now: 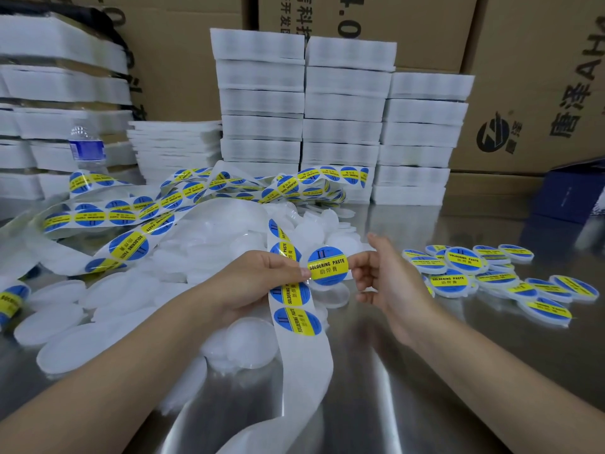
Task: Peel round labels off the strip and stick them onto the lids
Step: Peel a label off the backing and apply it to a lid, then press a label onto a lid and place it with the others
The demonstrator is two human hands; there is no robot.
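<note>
Cardboard boxes and stacked white trays stand behind the steel table, which carries a pile of bare white lids at left and centre and a group of labelled lids at right. The label strip runs down across the pile. The left hand grips the strip, and the right hand pinches one round label held just beside the strip, above the lids.

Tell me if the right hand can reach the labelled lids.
Probably yes: the labelled lids lie just beside the right hand with only bare table between, though it pinches a label.
</note>
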